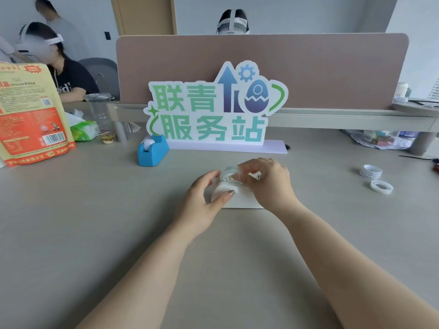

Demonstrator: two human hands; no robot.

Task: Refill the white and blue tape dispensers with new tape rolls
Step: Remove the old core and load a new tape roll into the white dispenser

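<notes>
The white tape dispenser [240, 199] sits on the grey desk at centre, mostly hidden by my hands. My left hand [204, 200] grips its left end, thumb on the white body. My right hand [266, 184] pinches a tape roll [229, 176] just above the dispenser's top. The blue tape dispenser [152, 151] stands apart to the back left, with a white roll in it. Spare tape rolls lie at the right: a small stack [371, 172] and a single roll [381, 186].
A green and blue cut-out sign [213, 110] stands on a lilac base behind the dispensers. An orange snack bag [31, 115], a tissue pack [83, 130] and a clear cup [99, 108] are at back left. A brown divider [308, 67] screens other seated people.
</notes>
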